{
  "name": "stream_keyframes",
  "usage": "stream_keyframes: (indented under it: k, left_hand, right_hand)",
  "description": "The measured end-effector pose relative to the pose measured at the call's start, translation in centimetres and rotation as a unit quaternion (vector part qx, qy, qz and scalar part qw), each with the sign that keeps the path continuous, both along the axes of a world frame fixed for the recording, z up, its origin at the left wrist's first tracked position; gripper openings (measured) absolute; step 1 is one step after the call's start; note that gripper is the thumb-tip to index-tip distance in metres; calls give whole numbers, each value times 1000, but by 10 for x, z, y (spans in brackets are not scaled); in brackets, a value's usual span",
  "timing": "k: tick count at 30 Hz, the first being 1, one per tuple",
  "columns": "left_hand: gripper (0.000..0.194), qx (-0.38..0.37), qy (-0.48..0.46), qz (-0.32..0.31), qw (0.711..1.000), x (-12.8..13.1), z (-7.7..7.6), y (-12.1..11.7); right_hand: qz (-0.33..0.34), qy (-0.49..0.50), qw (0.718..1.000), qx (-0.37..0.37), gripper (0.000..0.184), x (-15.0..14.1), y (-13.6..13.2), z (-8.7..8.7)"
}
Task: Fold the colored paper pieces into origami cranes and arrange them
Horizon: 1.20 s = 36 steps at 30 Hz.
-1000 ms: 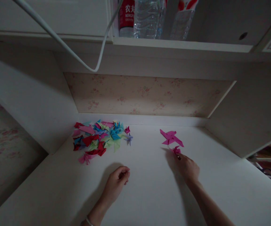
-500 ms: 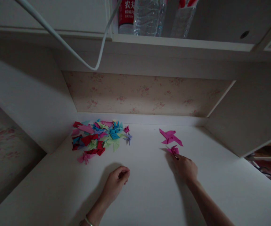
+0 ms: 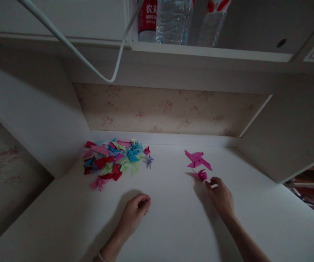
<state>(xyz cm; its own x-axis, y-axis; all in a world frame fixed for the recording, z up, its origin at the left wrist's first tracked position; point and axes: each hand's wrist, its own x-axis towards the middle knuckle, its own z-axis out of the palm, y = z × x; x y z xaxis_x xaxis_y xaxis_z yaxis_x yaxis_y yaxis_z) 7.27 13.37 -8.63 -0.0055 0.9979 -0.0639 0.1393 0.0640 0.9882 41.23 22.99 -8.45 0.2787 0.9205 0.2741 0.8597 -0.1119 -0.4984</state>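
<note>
Fingers of my right hand (image 3: 221, 196) stand parted, holding nothing, just beside the small magenta folded-paper figure (image 3: 202, 175); it rests on the white tabletop (image 3: 170, 229), just nearside of the magenta pinwheel-shaped paper (image 3: 197, 159); I'd steer slowly, clear of the figure's folds; my left hand (image 3: 134, 211) curls loosely, whether around anything I cannot tell.

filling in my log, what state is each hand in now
Left hand: loosely closed, no object visible.
Right hand: open, beside the small magenta folded-paper figure.
</note>
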Motion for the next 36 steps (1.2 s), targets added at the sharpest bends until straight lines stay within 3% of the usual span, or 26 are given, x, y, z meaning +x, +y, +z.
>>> stream_keyframes:
  k: [2, 5, 9, 15, 23, 31, 34, 36]
  left_hand:
    - [27, -3, 3, 2, 1000, 0, 0, 0]
    - [27, -3, 6, 4, 1000, 0, 0, 0]
    - [29, 1, 6, 3, 1000, 0, -2, -1]
    - [28, -5, -5, 11, 1000, 0, -3, 0]
    - [30, -5, -4, 7, 1000, 1, 1, 0]
    - [29, -4, -1, 12, 1000, 0, -3, 1]
    - [31, -9, -7, 13, 1000, 0, -2, 1]
    - [32, -9, -8, 16, 1000, 0, -2, 1]
  right_hand:
    - [-7, 40, 999, 6, 47, 3, 3, 2]
    - [14, 49, 998, -43, 56, 2, 12, 6]
    - [37, 47, 995, -77, 49, -2, 24, 5]
    - [39, 98, 992, -69, 46, 5, 31, -2]
    - [151, 189, 965, -104, 55, 24, 31, 13]
    - [258, 142, 944, -150, 39, 32, 52, 27]
    - [238, 102, 958, -125, 33, 34, 63, 25]
    - [185, 67, 977, -82, 35, 35, 66, 25]
